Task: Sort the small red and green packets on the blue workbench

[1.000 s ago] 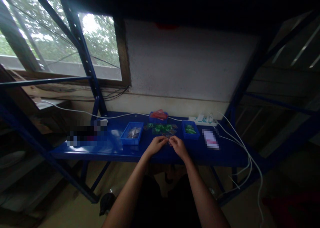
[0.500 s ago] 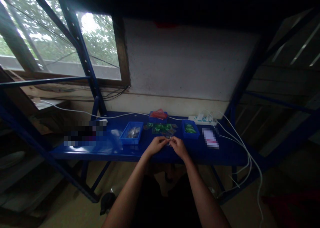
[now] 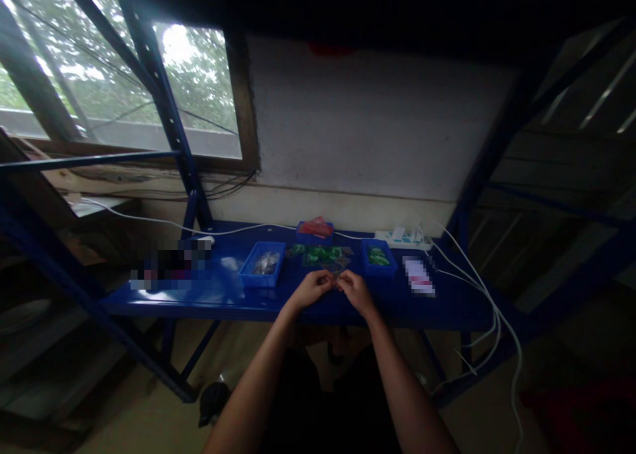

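Over the front middle of a blue table (image 3: 189,296), my left hand (image 3: 315,287) and my right hand (image 3: 354,288) meet fingertip to fingertip. Both are closed in a pinch; whatever sits between the fingers is too small and dark to name. Just beyond them lie several clear packets with green contents (image 3: 320,254). To the left stands a blue bin (image 3: 259,282) with small clear bags (image 3: 267,263) in it. A second blue bin (image 3: 380,270), on the right, holds green packets (image 3: 377,256). Behind the loose packets, a third bin (image 3: 314,240) carries red plastic bags (image 3: 316,227).
A white power strip (image 3: 402,239) with plugs lies at the back right, its white cables (image 3: 489,288) hanging over the table's right side. A blurred-out phone-like object (image 3: 418,275) is near it. Blue rack posts (image 3: 171,116) frame the table. Another blurred item (image 3: 169,268) lies left.
My fingertips have shifted slightly, and the small shiny thing that showed between them is harder to see. Bins and packets stay where they were.
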A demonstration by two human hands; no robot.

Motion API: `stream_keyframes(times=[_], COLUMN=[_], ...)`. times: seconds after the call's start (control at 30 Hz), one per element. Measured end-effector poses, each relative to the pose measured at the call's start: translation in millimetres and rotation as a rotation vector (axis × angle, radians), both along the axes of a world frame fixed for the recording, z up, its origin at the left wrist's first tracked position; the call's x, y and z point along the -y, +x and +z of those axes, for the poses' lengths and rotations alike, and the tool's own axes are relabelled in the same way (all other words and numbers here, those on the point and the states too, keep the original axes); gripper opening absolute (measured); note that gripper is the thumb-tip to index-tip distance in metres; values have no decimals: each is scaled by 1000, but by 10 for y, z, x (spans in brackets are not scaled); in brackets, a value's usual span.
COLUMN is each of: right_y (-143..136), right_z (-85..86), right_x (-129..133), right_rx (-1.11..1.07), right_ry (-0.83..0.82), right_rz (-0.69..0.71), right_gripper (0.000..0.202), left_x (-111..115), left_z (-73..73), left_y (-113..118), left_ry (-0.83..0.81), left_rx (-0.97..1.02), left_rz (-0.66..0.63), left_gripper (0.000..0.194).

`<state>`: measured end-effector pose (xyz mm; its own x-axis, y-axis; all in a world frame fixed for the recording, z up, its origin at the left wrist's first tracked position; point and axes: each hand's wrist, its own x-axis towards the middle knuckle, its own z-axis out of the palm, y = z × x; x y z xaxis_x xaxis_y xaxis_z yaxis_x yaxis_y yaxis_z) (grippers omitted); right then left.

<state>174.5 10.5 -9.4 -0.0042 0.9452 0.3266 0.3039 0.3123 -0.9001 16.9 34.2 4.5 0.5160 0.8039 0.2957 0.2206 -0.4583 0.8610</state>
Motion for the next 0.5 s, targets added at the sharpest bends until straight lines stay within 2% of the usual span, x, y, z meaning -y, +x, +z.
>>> stream_keyframes(times=[0.17, 0.3, 0.5], right_y=[-7, 1, 5], right_z=[13, -13, -26], right_x=[14, -2, -1], right_rx=[36, 32, 72], right_ry=[27, 36, 36], right_rz=[7, -14, 33], right_gripper=[20, 18, 16], left_x=[9, -2, 2], left_z=[18, -1, 5], left_y=[-6, -3, -4], left_ry=[26, 51, 66], left_rx=[-12, -45, -94], left_rz=[14, 30, -7], left_gripper=[20, 16, 12])
